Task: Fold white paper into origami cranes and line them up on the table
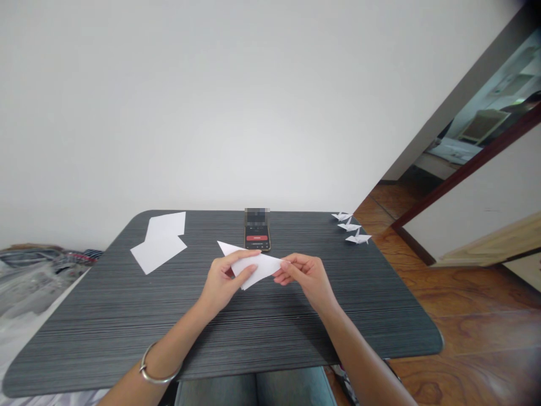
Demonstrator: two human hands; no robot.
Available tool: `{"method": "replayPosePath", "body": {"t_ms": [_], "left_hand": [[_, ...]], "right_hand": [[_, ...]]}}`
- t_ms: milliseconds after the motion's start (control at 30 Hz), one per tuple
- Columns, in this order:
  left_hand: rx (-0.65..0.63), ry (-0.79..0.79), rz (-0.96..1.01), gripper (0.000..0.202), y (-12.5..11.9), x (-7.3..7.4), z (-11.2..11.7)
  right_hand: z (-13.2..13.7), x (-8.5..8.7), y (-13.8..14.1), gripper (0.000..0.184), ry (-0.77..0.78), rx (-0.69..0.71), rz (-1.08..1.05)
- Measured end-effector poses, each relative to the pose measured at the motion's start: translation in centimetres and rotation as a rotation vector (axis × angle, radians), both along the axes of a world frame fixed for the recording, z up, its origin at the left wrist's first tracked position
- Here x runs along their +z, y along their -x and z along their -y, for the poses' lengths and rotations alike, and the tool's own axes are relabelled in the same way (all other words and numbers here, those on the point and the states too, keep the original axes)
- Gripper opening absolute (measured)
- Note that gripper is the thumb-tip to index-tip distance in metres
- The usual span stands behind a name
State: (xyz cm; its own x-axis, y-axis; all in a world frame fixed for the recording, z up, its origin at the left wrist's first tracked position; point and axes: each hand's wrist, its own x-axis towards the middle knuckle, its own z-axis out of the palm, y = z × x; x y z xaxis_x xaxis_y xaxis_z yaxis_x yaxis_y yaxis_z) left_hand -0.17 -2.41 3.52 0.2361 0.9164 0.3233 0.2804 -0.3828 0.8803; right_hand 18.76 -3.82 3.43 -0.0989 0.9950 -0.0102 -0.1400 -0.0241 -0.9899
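Note:
A folded white sheet of paper (262,267) is held between both hands over the middle of the table. My left hand (226,280) grips it from the left, thumb on the near face and fingers along the upper edge. One pointed corner sticks out past that hand at the upper left. With thumb and fingertips, my right hand (306,274) pinches the paper's right-hand tip. Just beyond the paper stands a phone (257,239), its screen lit with a red bar.
Two white paper sheets (158,255) overlap at the table's left. Three folded paper cranes (358,239) line the right edge of the dark table (169,332). A white wall (253,113) rises behind. Plastic-wrapped things (40,282) lie left of the table.

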Motion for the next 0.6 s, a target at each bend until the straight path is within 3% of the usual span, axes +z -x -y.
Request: {"method": "replayPosePath", "body": {"t_ms": [267, 600], "left_hand": [[-0.013, -0.034, -0.060, 0.020, 0.08, 0.08, -0.05], [0.011, 0.017, 0.019, 0.017, -0.22, 0.12, 0.11]], "right_hand": [[-0.28, 0.11, -0.16, 0.029, 0.136, 0.037, -0.093], [-0.29, -0.40, 0.11, 0.028, 0.062, -0.050, 0.014]]}}
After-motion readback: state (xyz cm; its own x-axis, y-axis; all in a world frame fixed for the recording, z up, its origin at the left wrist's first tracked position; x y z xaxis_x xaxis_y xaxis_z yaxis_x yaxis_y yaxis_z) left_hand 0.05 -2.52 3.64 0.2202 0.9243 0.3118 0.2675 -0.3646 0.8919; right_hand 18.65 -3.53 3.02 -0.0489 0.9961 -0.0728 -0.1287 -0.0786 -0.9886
